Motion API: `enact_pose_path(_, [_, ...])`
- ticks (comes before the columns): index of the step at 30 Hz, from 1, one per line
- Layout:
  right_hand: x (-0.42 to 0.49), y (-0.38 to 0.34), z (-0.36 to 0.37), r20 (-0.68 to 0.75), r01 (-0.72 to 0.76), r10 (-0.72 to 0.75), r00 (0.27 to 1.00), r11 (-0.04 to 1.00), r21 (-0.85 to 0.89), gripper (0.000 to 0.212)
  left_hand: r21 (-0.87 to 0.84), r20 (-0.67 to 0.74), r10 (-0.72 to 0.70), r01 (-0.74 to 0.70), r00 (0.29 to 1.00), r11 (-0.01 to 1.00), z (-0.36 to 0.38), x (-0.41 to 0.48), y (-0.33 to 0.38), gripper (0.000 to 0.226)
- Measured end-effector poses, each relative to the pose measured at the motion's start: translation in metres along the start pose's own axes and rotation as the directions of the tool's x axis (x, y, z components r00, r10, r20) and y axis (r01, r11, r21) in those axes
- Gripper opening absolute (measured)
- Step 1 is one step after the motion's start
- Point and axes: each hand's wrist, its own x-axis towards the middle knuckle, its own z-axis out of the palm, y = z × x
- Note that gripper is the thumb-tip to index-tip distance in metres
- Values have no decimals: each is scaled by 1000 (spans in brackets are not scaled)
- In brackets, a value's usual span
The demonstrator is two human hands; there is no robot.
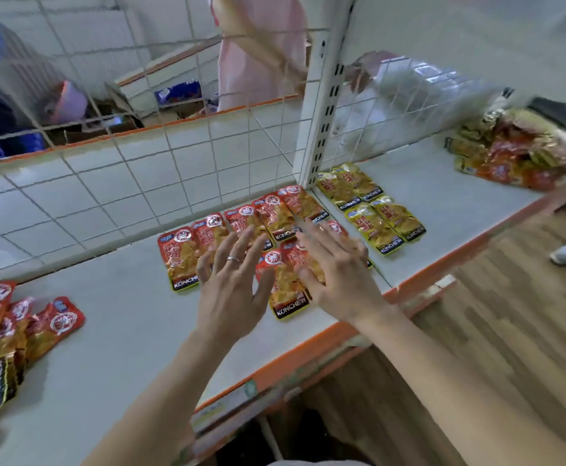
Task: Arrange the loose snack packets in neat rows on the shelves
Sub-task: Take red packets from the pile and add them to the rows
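Note:
Several red snack packets lie flat in a row along the wire back of the grey shelf. A second row in front has red packets partly under my hands. My left hand, a ring on one finger, is spread flat with fingertips over the back row. My right hand lies flat with straight fingers on the front-row packets. Yellow packets sit in two short rows on the neighbouring shelf section. A loose heap of red packets is at the shelf's left end.
A mixed pile of gold and red packets lies at the far right of the shelf. A white slotted upright divides the sections, with a wire grid behind. Another person in pink stands beyond it. Wooden floor lies below right.

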Motion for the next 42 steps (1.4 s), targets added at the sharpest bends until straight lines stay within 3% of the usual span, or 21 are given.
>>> enact_pose_path(5, [-21, 20, -44, -44, -143, 142, 989, 989, -20, 64, -6, 43, 125, -125, 991, 992, 2, 13, 51, 58])
enact_pose_path(9, [-46, 49, -72, -88, -222, 219, 972, 975, -28, 71, 19, 72, 125, -127, 990, 992, 2, 11, 93, 62])
enact_pose_path(17, [-129, 134, -135, -104, -187, 186, 977, 982, -4, 67, 8, 74, 82, -83, 994, 996, 19, -8, 215, 69])
enact_pose_path(28, [-221, 255, -224, -191, -239, 229, 955, 970, -34, 62, 16, 33, 170, -171, 985, 985, 70, -21, 375, 70])
enact_pose_path(36, [-240, 321, -231, -237, -367, 360, 903, 930, 13, 64, -72, 121, 221, -214, 968, 974, 109, 15, 439, 77])
enact_pose_path(42, [-216, 371, -226, -205, -415, 409, 889, 910, 15, 61, -51, 177, 243, -238, 954, 970, 163, 70, 459, 61])
